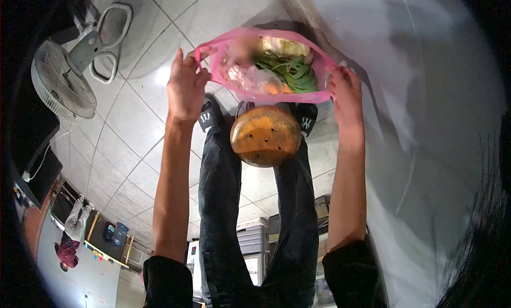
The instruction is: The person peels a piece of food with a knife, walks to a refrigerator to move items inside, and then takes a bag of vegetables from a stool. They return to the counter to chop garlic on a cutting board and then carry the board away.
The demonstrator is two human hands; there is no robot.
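Note:
A pink plastic bag (314,97) is stretched wide between my two hands. My left hand (183,87) pinches its left edge, the fingers closed on the rim. On the opposite side, my right hand (346,90) grips the right edge. Inside lie long green leaves (299,76), a pale leafy vegetable like cabbage (285,46) and a clear plastic bag (247,78) with whitish pieces. Something orange (275,88) shows near the front rim. One patch of the contents is blurred.
A round, worn orange-brown seat with holes (266,138) stands between my legs. At left is a grey fan (64,82) on the tiled floor (133,111). A plain grey wall (426,122) runs along the right. A person in a maroon top (67,249) is far off, lower left.

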